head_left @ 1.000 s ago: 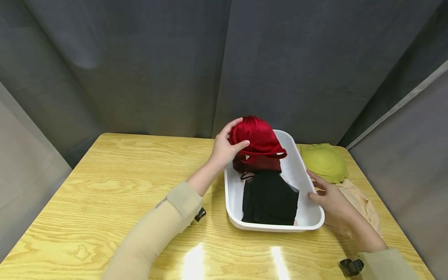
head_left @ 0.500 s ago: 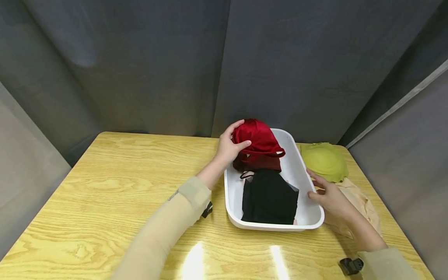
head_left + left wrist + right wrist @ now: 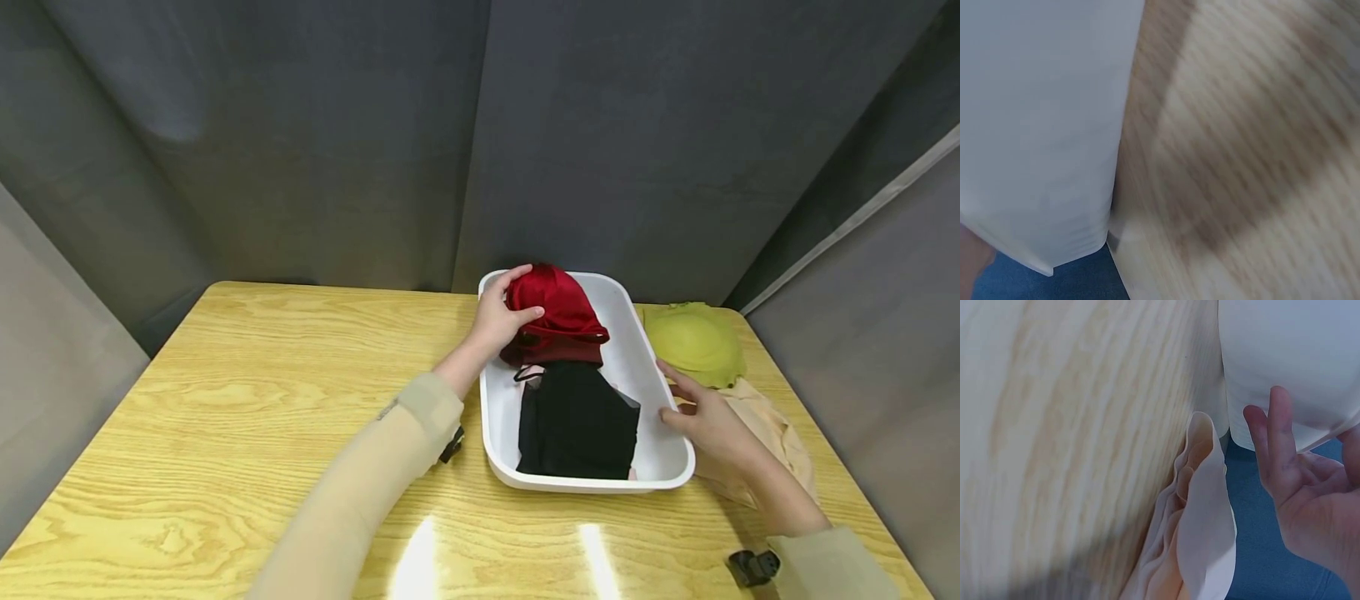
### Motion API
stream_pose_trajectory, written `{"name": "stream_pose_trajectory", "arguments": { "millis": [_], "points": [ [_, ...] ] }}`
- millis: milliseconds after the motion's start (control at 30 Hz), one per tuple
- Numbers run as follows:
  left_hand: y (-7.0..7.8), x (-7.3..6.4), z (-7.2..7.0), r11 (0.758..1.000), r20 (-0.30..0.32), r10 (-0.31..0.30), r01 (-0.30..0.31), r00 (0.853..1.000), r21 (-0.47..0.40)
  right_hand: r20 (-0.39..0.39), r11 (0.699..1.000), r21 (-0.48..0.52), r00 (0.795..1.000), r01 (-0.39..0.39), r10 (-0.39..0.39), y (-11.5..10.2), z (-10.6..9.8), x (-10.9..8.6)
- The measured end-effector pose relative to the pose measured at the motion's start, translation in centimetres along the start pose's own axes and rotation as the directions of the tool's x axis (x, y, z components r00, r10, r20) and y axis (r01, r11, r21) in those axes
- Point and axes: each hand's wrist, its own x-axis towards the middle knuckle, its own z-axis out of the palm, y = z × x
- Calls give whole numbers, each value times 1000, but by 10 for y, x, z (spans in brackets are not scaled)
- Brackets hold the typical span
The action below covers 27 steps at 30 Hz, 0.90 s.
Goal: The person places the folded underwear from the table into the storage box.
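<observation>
My left hand (image 3: 497,321) holds a folded red satin bra (image 3: 553,297) at its left side, thumb on top, in the far end of a white bin (image 3: 497,467). Under the bra shows a dark red folded garment (image 3: 573,350). Black folded clothing (image 3: 581,425) lies at the bin's near end, with bits of pale pink fabric at its edges. My right hand (image 3: 708,421) rests at the bin's right rim, thumb and index fingertips on it; in the right wrist view, its loosely stretched fingers (image 3: 1280,422) lie along the outer wall (image 3: 1297,356).
A yellow-green bra (image 3: 696,346) and beige fabric (image 3: 772,433) lie on the wooden table (image 3: 300,375), right of the bin. The beige fabric (image 3: 1204,531) stands in folds close to the right hand. A grey curtain (image 3: 337,142) closes off the back.
The left hand has moved slightly right and lowered the red bra into the bin's far end, onto the dark red garment. The right hand and the bin stay almost still.
</observation>
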Motion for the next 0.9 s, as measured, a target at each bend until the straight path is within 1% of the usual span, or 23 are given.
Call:
{"name": "stream_pose_trajectory", "arguments": {
  "millis": [200,400,533,700,900],
  "points": [
    [-3,1,5,999,1,-15,15,1000,31,2,1000,-5,1000,-9,9,0,0,-1],
    [-6,3,7,994,19,-24,22,1000,110,0,1000,6,1000,-6,6,0,0,-2],
    [-7,4,9,983,32,-39,33,999,182,1,1000,9,1000,-12,12,-1,0,-3],
    [-9,4,10,969,43,-65,53,997,243,-3,1000,3,1000,-18,18,-3,0,-3],
    [-10,5,11,944,72,-84,57,994,324,-5,1000,-9,1000,-20,20,-4,1,-2]
  ]
}}
